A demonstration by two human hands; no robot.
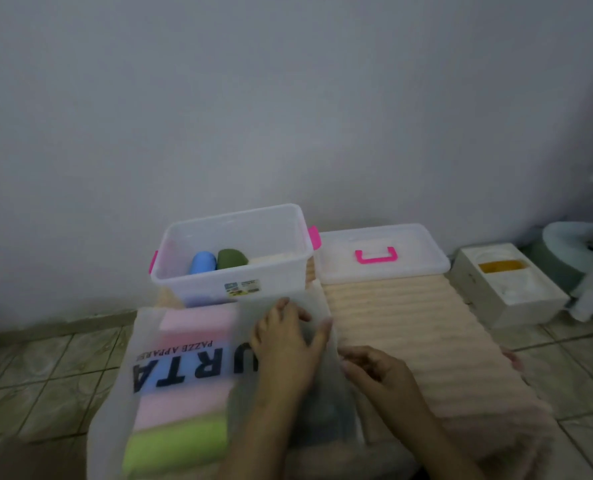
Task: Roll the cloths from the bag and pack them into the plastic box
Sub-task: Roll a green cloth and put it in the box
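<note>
Bag — blurred, cloths dim inside — under flat left hand; right hand curled, grip unclear.

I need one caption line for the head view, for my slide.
Both hands at the translucent bag of folded cloths; two rolls already in the plastic box.

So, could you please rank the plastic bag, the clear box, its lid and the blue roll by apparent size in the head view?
1. plastic bag, though it lies nearest the camera
2. clear box and lid, too alike to rank
3. blue roll
</note>
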